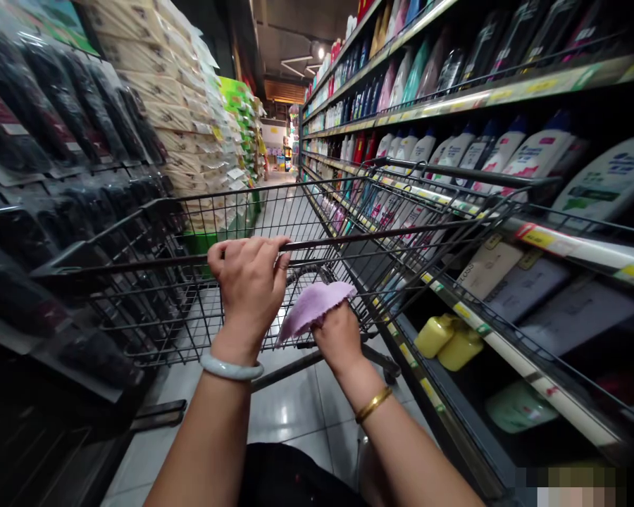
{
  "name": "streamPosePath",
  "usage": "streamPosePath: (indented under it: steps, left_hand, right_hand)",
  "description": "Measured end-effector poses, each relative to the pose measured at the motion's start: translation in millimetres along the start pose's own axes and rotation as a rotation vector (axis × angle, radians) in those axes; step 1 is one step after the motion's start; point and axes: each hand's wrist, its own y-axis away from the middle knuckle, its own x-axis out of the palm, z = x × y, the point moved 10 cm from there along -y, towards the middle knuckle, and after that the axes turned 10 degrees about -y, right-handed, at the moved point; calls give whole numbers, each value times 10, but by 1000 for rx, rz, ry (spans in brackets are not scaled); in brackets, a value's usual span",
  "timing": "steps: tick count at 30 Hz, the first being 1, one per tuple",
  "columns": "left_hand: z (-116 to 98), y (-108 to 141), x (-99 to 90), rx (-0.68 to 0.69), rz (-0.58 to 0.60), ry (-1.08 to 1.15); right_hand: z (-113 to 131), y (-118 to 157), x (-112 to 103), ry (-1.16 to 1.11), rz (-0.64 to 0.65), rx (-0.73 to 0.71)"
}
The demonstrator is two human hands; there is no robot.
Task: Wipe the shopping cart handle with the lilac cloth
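Observation:
My left hand point(249, 278), with a pale bangle at the wrist, has its fingers wrapped over the dark top rail of a black wire shopping cart point(222, 193). Lower and to the right, my right hand point(339, 338) is closed on a purple cloth point(317, 306) beside the cart's near wire side. The cloth hides most of those fingers, and whether it touches the wires I cannot tell. A gold bracelet circles the right wrist. Floor tiles show through the cart's mesh.
Shelves of shampoo bottles point(531, 151) line the right, with yellow bottles point(449, 341) lower down. Stacked paper packs point(174, 105) and hanging dark packaged goods point(47, 91) crowd the left. A tiled aisle point(284, 211) runs ahead between them.

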Motion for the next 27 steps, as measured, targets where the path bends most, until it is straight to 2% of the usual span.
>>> streamPosePath:
  steps: [2,4,8,9,10,14,15,17,20,22,24,27]
  left_hand:
    - [-1,3,-3,-8,4,5]
    - [1,5,1,-15,2,10]
    - [9,8,6,-11,-18,19]
    - [10,10,7,-9,-20,20]
    - [11,12,9,-7,-20,21]
    - [12,21,22,-12,-4,40]
    - [13,23,29,-15,1,47]
    - [20,24,44,-23,9,62]
    - [35,22,73,-35,28,78]
    - [42,23,85,-41,38,89]
    - [41,26,90,-44,44,96]
    - [34,34,68,-44,33,95]
  right_hand:
    - [-39,-14,-46,43,117,96]
    - [-2,27,-40,44,203,113]
    - [140,224,264,-18,459,31]
    - [132,243,293,-31,481,40]
    - [104,223,260,-44,452,62]
    - [-3,18,-209,-117,66,95]
    - [-8,2,-250,-127,22,83]
    - [11,29,-105,-120,90,58]
    - [71,196,353,-74,350,58]
    - [109,260,473,-68,406,83]
    - [156,215,352,-98,315,96]
    - [254,109,52,-145,125,30]
